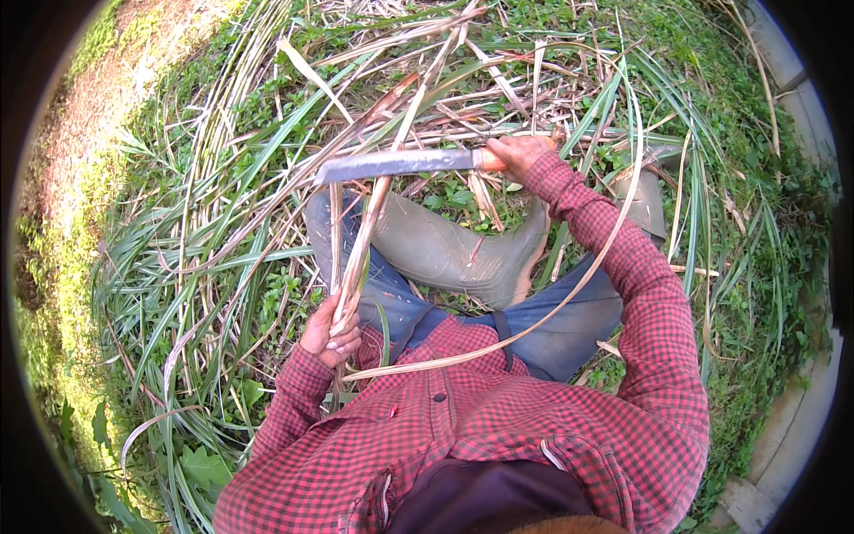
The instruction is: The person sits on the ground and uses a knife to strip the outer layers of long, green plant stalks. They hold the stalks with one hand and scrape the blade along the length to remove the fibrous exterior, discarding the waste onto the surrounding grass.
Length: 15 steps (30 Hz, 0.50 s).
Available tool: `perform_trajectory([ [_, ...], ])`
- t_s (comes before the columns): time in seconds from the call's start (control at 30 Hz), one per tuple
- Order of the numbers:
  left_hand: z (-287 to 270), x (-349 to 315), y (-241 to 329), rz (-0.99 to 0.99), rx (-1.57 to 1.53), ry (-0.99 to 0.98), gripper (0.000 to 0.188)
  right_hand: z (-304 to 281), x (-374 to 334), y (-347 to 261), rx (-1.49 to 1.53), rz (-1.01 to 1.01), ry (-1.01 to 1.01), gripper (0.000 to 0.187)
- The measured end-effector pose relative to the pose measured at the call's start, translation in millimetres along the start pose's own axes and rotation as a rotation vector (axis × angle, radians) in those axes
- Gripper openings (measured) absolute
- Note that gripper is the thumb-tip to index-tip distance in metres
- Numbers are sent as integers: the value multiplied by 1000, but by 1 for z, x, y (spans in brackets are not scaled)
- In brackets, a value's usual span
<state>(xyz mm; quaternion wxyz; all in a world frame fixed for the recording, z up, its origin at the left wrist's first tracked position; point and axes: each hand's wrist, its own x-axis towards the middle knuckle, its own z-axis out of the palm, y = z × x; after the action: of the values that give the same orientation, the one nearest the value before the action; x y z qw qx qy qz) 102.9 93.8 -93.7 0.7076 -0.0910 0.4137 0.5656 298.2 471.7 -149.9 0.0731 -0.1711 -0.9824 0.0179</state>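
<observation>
So the ground's all grass [285, 289] and scattered dry stems, with a bare dirt strip [93, 111] off to the left and grey edging [796, 418] on the right. Left hand [331, 334] is wrapped around a few stalks [363, 238] on the near left, and they run away past the boot [445, 251]. Right hand [523, 157] is clenched on the handle of a knife [400, 164], blade pointing left across the stalks; can't tell if it's touching. I'd guess the stalks are light, dry, kinda springy and likely to split, so grab the bunch low, well clear of the blade. Knife's probably stiff with some heft, handle only.
</observation>
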Motion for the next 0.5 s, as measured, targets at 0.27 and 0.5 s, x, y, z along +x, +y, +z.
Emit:
perform_trajectory([
  [0.27, 2, 1, 12, 87, 259, 78, 26, 21, 20, 62, 234, 863, -62, 40],
  [0.5, -32, 21, -6, 351, 1524, 598, 53, 35, -29, -48, 424, 528, -148, 31],
])
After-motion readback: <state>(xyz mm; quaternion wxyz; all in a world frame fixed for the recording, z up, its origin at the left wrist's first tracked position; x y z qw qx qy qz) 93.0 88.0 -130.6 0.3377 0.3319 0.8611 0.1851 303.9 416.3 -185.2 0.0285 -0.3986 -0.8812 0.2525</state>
